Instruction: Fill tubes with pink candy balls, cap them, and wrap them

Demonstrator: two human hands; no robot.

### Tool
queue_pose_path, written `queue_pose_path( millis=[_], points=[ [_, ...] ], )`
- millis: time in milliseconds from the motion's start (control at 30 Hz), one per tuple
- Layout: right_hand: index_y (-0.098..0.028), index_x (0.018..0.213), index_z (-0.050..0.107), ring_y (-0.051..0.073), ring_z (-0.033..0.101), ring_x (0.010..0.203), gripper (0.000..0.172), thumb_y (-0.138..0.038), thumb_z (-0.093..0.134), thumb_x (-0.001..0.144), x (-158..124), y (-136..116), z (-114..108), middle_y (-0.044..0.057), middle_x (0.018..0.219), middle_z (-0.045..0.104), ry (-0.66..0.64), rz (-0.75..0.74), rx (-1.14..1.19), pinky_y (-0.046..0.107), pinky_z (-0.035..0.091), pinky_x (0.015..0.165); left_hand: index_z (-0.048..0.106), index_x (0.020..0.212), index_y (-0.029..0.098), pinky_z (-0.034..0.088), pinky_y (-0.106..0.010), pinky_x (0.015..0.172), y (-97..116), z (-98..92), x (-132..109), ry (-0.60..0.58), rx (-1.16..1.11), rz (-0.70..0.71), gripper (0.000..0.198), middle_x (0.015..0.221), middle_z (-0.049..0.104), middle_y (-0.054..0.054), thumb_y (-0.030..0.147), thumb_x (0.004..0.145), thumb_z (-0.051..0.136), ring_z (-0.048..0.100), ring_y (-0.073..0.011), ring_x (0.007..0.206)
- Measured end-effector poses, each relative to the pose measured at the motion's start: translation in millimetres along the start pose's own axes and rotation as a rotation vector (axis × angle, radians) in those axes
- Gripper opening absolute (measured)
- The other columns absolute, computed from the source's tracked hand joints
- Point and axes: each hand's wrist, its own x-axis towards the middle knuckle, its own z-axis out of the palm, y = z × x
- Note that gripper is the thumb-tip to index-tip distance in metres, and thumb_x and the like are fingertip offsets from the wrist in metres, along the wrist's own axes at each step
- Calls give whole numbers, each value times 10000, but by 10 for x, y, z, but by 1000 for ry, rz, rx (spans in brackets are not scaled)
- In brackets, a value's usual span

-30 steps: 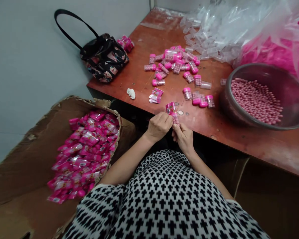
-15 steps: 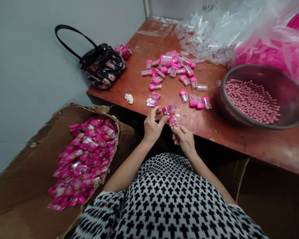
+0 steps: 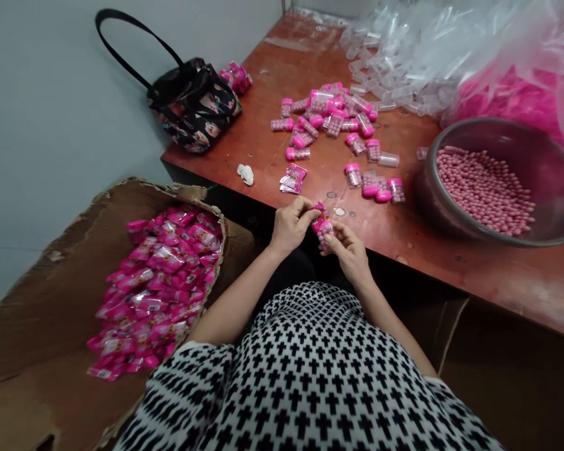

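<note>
My left hand [image 3: 289,227] pinches the top of a pink printed wrapper [image 3: 320,213] at the table's front edge. In my right hand [image 3: 350,252] is a small clear bottle of pink candy balls [image 3: 324,237], tilted, with the wrapper against its upper end. How far the wrapper covers the bottle is partly hidden by my fingers. Just beyond my left hand lies a small stack of flat pink wrappers [image 3: 294,178]. Past my right hand are several filled bottles [image 3: 353,175] with pink caps, and a bigger heap of filled bottles [image 3: 329,113] sits farther back.
A grey bowl [image 3: 430,188] of pink balls stands at right on the red-brown table [image 3: 263,125]. Clear empty tubes [image 3: 404,69] and a bag of pink caps [image 3: 502,94] lie behind. A floral handbag [image 3: 197,113] is at left, above a cardboard box [image 3: 51,282] of wrapped packs [image 3: 160,288].
My left hand's fingers have closed further on the wrapper's top, which now looks gathered and crumpled. The bottle sits slightly lower in my right hand, and the view has shifted a little.
</note>
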Motion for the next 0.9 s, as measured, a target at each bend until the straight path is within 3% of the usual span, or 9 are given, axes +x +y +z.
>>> queue_pose_path(
  millis=[100, 200, 300, 400, 533, 600, 700, 800, 900],
  points=[
    [-190, 1033, 598, 106, 617, 634, 389, -403, 676, 717, 11, 13, 3, 2, 799, 662, 37, 10, 19, 239, 537, 556, 605, 763, 171, 434, -219, 613, 3, 23, -8, -11, -132, -52, 170, 675, 620, 22, 340, 769, 622, 546, -94, 606],
    [-187, 1018, 609, 101, 612, 620, 360, -395, 666, 729, 9, 20, -11, 2, 793, 666, 84, -5, 23, 233, 531, 548, 627, 914, 164, 493, -262, 669, -46, 39, -10, -103, -438, -228, 327, 816, 678, -21, 362, 669, 718, 609, -131, 705],
    [-190, 1012, 616, 103, 613, 619, 347, -386, 667, 729, 4, 17, -23, 0, 783, 666, 87, -16, 17, 233, 529, 544, 660, 883, 148, 519, -302, 692, -99, 51, -22, -181, -578, -332, 376, 821, 692, -36, 344, 586, 783, 624, -147, 703],
    [-198, 1023, 622, 106, 609, 625, 351, -389, 663, 731, -1, 12, -30, -1, 787, 665, 84, -26, -12, 240, 533, 551, 688, 754, 149, 517, -305, 681, -89, 49, -32, -126, -457, -262, 270, 722, 683, -22, 371, 619, 761, 608, -141, 645],
    [-207, 1021, 640, 108, 608, 635, 345, -398, 659, 734, -14, 42, -51, 2, 808, 662, 41, -12, 16, 245, 532, 557, 712, 715, 178, 483, -267, 660, 23, -10, -2, -84, -134, 31, 156, 698, 682, -21, 333, 701, 700, 603, -136, 644],
    [-215, 1032, 647, 105, 604, 627, 346, -392, 661, 736, -26, 75, -64, -4, 797, 655, 12, 0, 56, 245, 526, 554, 714, 695, 183, 467, -251, 632, 80, -68, 45, -149, -54, 132, 133, 665, 672, -20, 309, 722, 680, 600, -129, 622],
    [-218, 1058, 650, 103, 597, 616, 365, -372, 672, 728, -52, 120, -70, -10, 776, 644, -35, 32, 117, 245, 514, 543, 706, 646, 180, 460, -240, 586, 123, -167, 148, -339, -68, 145, 153, 616, 654, -20, 322, 703, 694, 595, -126, 585],
    [-210, 1053, 654, 98, 574, 582, 394, -360, 697, 692, -73, 127, -57, -14, 734, 631, -42, 101, 180, 235, 485, 507, 702, 652, 166, 445, -231, 483, 97, -232, 224, -553, -187, -19, 231, 557, 625, -22, 396, 679, 706, 555, -115, 486],
    [-198, 1029, 654, 89, 539, 533, 407, -351, 713, 657, -75, 104, -43, -16, 692, 616, -77, 181, 238, 224, 448, 464, 682, 659, 138, 418, -226, 406, 6, -217, 193, -640, -351, -246, 324, 497, 584, -22, 459, 645, 726, 507, -103, 408]
  ],
)
